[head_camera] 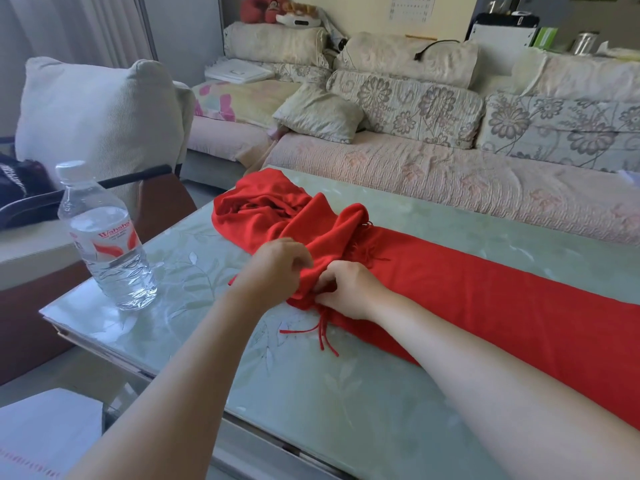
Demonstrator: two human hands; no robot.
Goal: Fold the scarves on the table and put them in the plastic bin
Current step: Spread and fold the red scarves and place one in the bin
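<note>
A long red scarf [502, 299] with a fringe lies across the glass-topped table [346, 403], stretched out to the right and bunched in a heap at the far left end. My left hand [277, 268] and my right hand [349, 289] meet at the scarf's near edge, just in front of the heap. Both pinch the red fabric with curled fingers. A few fringe strands trail onto the glass below my right hand. No plastic bin is in view.
A clear water bottle [104, 244] stands near the table's left corner. A sofa [450, 161] with floral cushions runs along the far side of the table. A chair with a white pillow [100, 116] sits to the left. Something white [45, 434] lies at the bottom left.
</note>
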